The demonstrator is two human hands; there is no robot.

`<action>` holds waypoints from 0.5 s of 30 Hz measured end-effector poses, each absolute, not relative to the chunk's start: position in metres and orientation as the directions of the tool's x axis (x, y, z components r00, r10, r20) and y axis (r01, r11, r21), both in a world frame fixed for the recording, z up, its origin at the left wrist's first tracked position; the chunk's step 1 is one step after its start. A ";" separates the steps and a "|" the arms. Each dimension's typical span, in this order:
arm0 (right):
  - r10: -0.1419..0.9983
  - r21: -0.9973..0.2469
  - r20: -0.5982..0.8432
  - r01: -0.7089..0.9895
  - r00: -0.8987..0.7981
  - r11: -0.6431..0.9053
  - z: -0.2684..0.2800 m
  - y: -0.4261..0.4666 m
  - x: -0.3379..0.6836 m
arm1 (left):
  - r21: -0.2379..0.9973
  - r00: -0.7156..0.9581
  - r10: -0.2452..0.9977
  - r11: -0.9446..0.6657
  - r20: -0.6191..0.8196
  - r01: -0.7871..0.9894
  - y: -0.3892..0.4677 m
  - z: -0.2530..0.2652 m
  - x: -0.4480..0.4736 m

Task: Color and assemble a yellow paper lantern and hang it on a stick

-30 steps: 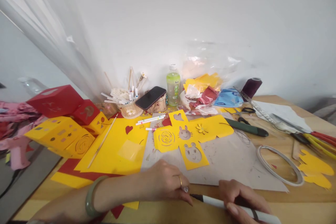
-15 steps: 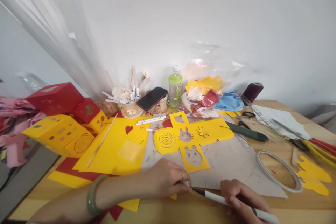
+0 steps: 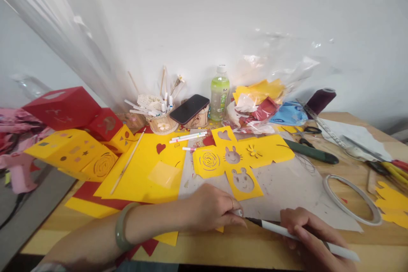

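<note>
My left hand (image 3: 213, 206), a ring on one finger, is closed around a small white cylinder whose round end (image 3: 237, 212) shows between thumb and fingers. The rest of it is hidden. In my right hand (image 3: 310, 229) is a long white pen-shaped tool (image 3: 277, 228) with a black front part. Its thin tip points left, close to my left fingers; I cannot tell whether it touches them. Just beyond my hands lies a flat yellow paper box cut-out (image 3: 264, 148), with a heart, a rose, animal faces and a flower cut in its panels.
A yellow sheet (image 3: 137, 174) and a wooden stick (image 3: 129, 159) lie left, near red and yellow paper boxes (image 3: 63, 108). Behind are a phone (image 3: 190, 108), a bottle (image 3: 219, 97) and pens. Right are scissors (image 3: 312, 129), a green-handled tool (image 3: 315, 151) and a tape ring (image 3: 352, 199).
The view has shifted, so most things on the table appear farther right and slightly higher. Both hands keep their holds, and the tool's tip still sits beside my left fingers.
</note>
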State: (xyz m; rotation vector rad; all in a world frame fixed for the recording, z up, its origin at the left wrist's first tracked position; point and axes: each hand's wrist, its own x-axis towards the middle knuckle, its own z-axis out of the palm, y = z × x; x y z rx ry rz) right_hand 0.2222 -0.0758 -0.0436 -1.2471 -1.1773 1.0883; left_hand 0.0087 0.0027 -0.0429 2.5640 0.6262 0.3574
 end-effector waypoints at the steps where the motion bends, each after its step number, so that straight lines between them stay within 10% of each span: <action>1: 0.995 -0.998 0.046 0.043 0.093 0.042 -0.044 -0.076 0.223 | 0.494 0.860 0.489 -0.789 0.147 0.364 0.003 -0.043 0.009; 15: 0.978 -0.908 0.196 0.363 -0.078 0.211 -0.046 -0.075 0.230 | 0.259 0.879 0.408 -0.902 0.248 0.346 -0.002 -0.045 0.008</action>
